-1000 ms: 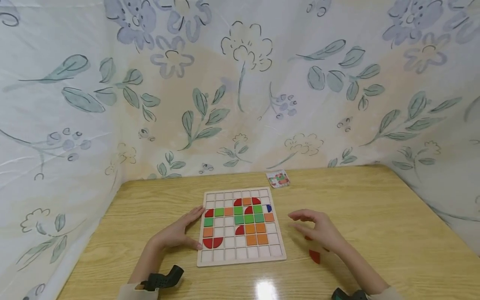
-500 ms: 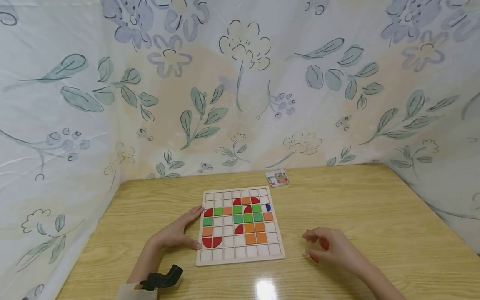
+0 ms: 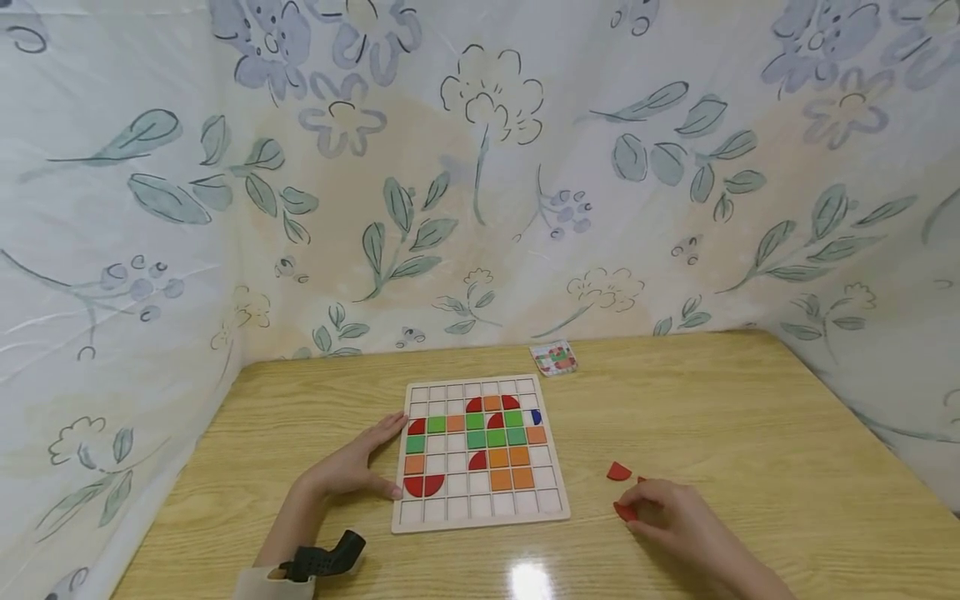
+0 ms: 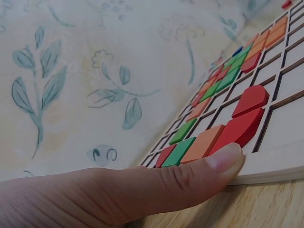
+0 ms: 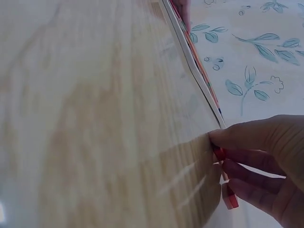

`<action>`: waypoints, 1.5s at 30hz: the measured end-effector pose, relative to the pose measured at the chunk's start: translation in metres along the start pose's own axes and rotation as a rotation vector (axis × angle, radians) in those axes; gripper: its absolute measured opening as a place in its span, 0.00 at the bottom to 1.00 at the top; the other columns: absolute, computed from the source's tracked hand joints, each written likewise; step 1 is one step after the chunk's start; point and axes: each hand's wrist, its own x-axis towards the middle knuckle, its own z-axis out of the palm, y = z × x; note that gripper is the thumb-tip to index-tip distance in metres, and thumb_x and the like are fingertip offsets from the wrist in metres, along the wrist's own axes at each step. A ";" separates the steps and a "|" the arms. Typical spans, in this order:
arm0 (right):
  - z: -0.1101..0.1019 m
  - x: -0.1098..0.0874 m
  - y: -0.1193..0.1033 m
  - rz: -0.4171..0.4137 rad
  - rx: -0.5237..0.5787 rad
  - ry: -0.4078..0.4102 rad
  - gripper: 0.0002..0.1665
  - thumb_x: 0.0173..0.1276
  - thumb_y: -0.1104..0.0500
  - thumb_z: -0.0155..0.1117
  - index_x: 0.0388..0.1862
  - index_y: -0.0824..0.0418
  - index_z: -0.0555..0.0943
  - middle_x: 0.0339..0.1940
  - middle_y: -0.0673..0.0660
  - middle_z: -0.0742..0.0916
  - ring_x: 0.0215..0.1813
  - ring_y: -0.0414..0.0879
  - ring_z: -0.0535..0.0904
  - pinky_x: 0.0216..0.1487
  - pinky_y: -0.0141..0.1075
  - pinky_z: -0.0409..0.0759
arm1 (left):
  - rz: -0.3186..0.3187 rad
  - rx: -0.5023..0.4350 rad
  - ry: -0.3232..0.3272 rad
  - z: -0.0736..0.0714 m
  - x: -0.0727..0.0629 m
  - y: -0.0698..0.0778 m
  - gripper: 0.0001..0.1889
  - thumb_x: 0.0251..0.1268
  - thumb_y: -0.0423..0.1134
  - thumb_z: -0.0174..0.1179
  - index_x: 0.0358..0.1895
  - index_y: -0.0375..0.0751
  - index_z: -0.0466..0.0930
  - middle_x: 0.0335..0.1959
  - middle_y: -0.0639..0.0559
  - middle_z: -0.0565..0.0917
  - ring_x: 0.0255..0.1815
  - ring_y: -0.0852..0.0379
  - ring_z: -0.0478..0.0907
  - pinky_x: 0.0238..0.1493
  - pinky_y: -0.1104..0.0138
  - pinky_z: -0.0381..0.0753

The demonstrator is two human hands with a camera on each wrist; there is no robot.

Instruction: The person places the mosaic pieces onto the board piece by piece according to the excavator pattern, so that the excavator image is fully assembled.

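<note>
A wooden grid board (image 3: 457, 506) lies on the table, bearing green, orange and red tiles and one blue tile. Along its left edge rests my left hand (image 3: 348, 469), fingers extended; in the left wrist view the thumb (image 4: 209, 164) touches the rim beside a red rounded tile (image 4: 240, 128). Right of the board, my right hand (image 3: 686, 523) pinches a red quarter-circle tile (image 3: 624, 511) between thumb and fingers, low over the table. A second red quarter-circle tile (image 3: 618, 472) lies just beyond. Another red piece (image 3: 641, 480) is mostly hidden behind the fingers.
A small card (image 3: 554, 357) with a printed coloured pattern lies behind the board, towards the back edge. Floral cloth (image 3: 480, 167) hangs behind and at both sides of the wooden table (image 3: 315, 417).
My right hand has moved down and slightly right onto the red tiles and now pinches one, uncovering another. The left hand has stayed at the board's edge.
</note>
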 end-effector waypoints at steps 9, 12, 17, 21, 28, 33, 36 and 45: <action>0.005 0.010 -0.007 -0.078 0.020 0.014 0.14 0.49 0.63 0.73 0.34 0.49 0.82 0.32 0.40 0.85 0.36 0.32 0.79 0.37 0.27 0.79 | 0.000 -0.002 0.003 0.000 0.001 -0.001 0.56 0.40 0.50 0.73 0.73 0.45 0.48 0.75 0.44 0.44 0.73 0.38 0.36 0.66 0.38 0.42; 0.010 0.021 -0.011 -0.133 0.033 0.003 0.14 0.49 0.64 0.73 0.34 0.51 0.82 0.33 0.41 0.86 0.36 0.33 0.80 0.37 0.28 0.79 | -0.002 -0.003 0.005 0.000 0.001 -0.001 0.56 0.39 0.50 0.74 0.73 0.45 0.48 0.75 0.44 0.45 0.73 0.38 0.36 0.66 0.38 0.42; 0.023 0.045 -0.022 -0.151 0.066 -0.054 0.12 0.51 0.64 0.71 0.35 0.53 0.82 0.35 0.42 0.86 0.39 0.35 0.80 0.40 0.32 0.80 | -0.009 -0.011 0.003 0.000 0.000 -0.001 0.56 0.39 0.50 0.74 0.73 0.45 0.48 0.75 0.45 0.45 0.73 0.38 0.36 0.66 0.38 0.41; 0.037 0.067 -0.036 -0.125 0.130 -0.111 0.10 0.55 0.62 0.70 0.37 0.53 0.82 0.36 0.43 0.85 0.40 0.38 0.80 0.44 0.34 0.79 | -0.011 -0.008 0.003 -0.001 0.000 -0.001 0.56 0.39 0.49 0.74 0.73 0.46 0.48 0.75 0.44 0.45 0.73 0.37 0.36 0.65 0.38 0.41; 0.067 0.104 -0.058 -0.190 0.185 -0.175 0.10 0.56 0.62 0.68 0.38 0.57 0.84 0.38 0.46 0.86 0.42 0.38 0.79 0.46 0.32 0.78 | -0.016 -0.008 0.000 -0.002 0.001 -0.001 0.56 0.39 0.49 0.74 0.73 0.46 0.48 0.75 0.44 0.44 0.73 0.37 0.35 0.65 0.38 0.40; 0.083 0.121 -0.068 -0.181 0.143 -0.244 0.09 0.60 0.60 0.66 0.41 0.57 0.84 0.40 0.47 0.86 0.43 0.38 0.78 0.48 0.31 0.76 | -0.010 -0.017 -0.002 -0.004 0.002 0.001 0.56 0.39 0.50 0.74 0.73 0.44 0.48 0.75 0.44 0.44 0.73 0.38 0.35 0.66 0.39 0.39; 0.088 0.127 -0.071 -0.180 0.084 -0.265 0.10 0.61 0.59 0.65 0.42 0.57 0.84 0.41 0.47 0.85 0.44 0.38 0.78 0.49 0.30 0.76 | -0.012 -0.017 -0.004 -0.004 0.002 0.000 0.56 0.39 0.50 0.74 0.73 0.45 0.48 0.75 0.44 0.44 0.73 0.38 0.35 0.66 0.39 0.39; 0.090 0.133 -0.074 -0.187 -0.041 -0.292 0.11 0.61 0.56 0.65 0.42 0.56 0.84 0.41 0.47 0.85 0.46 0.40 0.76 0.50 0.30 0.76 | -0.020 -0.010 -0.011 -0.004 0.003 -0.001 0.56 0.39 0.50 0.74 0.73 0.46 0.48 0.75 0.45 0.44 0.74 0.39 0.35 0.66 0.39 0.40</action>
